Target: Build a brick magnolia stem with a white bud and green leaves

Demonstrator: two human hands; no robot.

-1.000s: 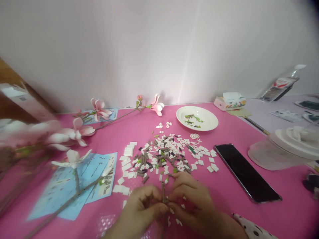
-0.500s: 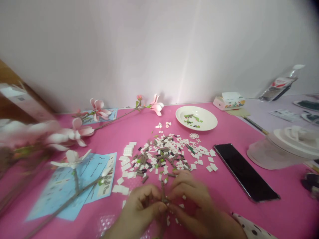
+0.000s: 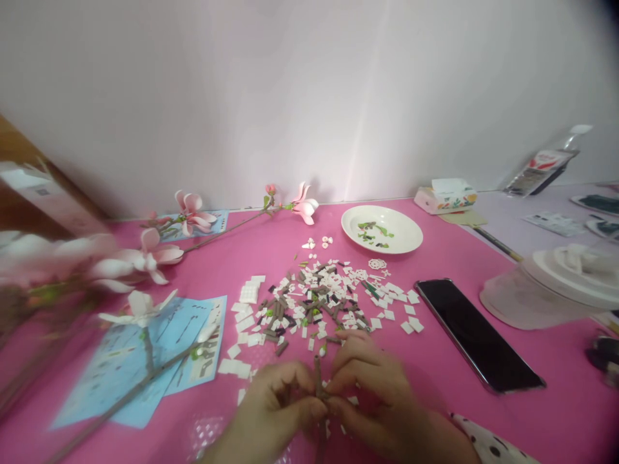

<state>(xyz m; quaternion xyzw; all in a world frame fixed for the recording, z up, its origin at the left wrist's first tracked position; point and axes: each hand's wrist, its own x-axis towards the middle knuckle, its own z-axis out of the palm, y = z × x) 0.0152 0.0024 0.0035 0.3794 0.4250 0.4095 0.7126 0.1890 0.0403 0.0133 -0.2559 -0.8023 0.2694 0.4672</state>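
Between my two hands, low in the middle of the view, is a thin brown toy branch (image 3: 318,374), pointing away from me. My left hand (image 3: 278,409) pinches it from the left with thumb and forefinger. From the right, the thumb and forefinger of my right hand (image 3: 374,393) close on the same spot, and its other fingers curl above the table. The joint under the fingertips is partly hidden. Just beyond my hands lies a heap of small white, brown, black and green building pieces (image 3: 314,303). Flat white tiles (image 3: 235,367) lie beside my left hand.
Blue instruction sheets (image 3: 130,367) lie left under a white blossom branch (image 3: 140,309). Pink magnolia branches (image 3: 227,229) stretch behind. A white plate (image 3: 406,238) holds green pieces. To the right are a black phone (image 3: 478,335), a lidded tub (image 3: 546,290), a tissue pack (image 3: 445,196) and a bottle (image 3: 541,164).
The brown branch between my fingers stands slightly more upright and shows more of its upper end. My hands have barely shifted; everything else stays in place.
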